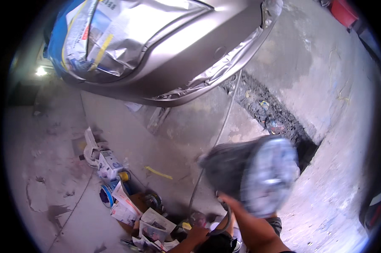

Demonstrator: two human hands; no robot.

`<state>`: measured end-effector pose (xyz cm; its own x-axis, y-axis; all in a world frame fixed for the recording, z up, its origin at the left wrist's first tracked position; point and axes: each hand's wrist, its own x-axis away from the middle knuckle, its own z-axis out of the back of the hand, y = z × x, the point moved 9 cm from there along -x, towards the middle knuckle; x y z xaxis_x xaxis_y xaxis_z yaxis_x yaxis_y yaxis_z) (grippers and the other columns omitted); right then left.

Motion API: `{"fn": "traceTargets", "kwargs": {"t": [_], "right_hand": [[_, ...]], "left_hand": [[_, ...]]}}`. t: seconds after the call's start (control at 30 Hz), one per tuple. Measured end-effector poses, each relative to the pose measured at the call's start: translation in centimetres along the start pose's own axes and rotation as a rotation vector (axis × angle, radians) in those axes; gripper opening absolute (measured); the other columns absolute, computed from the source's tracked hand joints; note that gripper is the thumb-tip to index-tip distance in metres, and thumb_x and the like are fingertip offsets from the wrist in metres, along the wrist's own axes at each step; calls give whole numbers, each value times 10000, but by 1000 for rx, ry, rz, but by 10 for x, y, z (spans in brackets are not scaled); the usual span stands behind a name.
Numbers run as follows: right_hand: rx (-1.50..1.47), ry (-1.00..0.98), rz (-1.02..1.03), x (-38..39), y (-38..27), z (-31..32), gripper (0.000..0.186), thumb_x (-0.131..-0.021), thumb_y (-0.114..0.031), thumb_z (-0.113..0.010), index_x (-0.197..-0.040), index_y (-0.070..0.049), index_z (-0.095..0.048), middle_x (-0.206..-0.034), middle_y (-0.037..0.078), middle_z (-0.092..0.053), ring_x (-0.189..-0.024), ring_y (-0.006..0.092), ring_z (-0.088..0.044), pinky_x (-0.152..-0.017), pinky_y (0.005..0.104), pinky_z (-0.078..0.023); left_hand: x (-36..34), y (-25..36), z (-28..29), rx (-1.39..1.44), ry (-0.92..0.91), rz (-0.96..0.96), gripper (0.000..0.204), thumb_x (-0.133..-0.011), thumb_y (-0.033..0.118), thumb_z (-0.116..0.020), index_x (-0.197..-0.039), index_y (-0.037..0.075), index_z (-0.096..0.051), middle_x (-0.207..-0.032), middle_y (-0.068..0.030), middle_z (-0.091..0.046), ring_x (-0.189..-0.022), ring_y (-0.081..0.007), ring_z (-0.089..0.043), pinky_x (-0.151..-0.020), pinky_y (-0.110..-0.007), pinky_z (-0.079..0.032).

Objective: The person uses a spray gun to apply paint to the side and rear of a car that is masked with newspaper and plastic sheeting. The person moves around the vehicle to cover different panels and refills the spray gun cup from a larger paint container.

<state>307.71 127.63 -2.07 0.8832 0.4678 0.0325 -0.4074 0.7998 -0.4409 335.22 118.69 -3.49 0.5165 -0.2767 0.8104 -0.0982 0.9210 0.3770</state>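
Note:
A dark drum-shaped thing (228, 164) with a whitish, shiny round end hangs tilted in front of me, smeared by motion. My right hand (245, 215) is closed against its lower side, and part of the grip is hidden behind it. A grey curved strip (229, 217) bends down from the right hand's fingertips. At its lower end my left hand (199, 236) is closed around it, low in the picture and left of the drum-shaped thing. What the strip belongs to I cannot make out.
A silver car bumper (190, 63) stands ahead, with masking sheet (127, 38) above it. A rubble-filled trench (275, 114) cuts the concrete floor (308, 76). A thin hose (228, 109) crosses it. Papers, boxes and tins (127, 206) lie at lower left; a red container (343, 12) is far right.

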Motion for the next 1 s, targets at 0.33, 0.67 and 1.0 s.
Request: {"fn": "traceTargets", "kwargs": {"t": [0.33,0.67,1.0], "right_hand": [[-793,464,-1020,18,140,234,240,-859,-294,-565,-865,-54,-572,-680,11,-533,-586,85,-478,-499,226,-367],[-721,-110,-99,-8,3,254,164,-794,-190,-631,-876,-49,-610,-773,27,-600,-719,135,-572,-657,266,-450],[-1117,539,-852,-10,188,414,332,-815,-397,-601,-845,-66,-587,-593,4,-523,-458,70,-449,-403,202,-327]], "left_hand": [[9,58,76,94,217,-78,239,-687,333,-609,-737,100,-601,-709,-151,-594,-719,-339,-586,-661,-461,-442],[70,55,76,-121,-171,-182,204,-664,297,-599,-725,103,-615,-730,-151,-600,-752,-336,-589,-657,-451,-451],[49,91,136,72,69,-122,194,-671,255,-572,-731,82,-635,-707,-172,-599,-738,-336,-589,-706,-441,-452]]}}
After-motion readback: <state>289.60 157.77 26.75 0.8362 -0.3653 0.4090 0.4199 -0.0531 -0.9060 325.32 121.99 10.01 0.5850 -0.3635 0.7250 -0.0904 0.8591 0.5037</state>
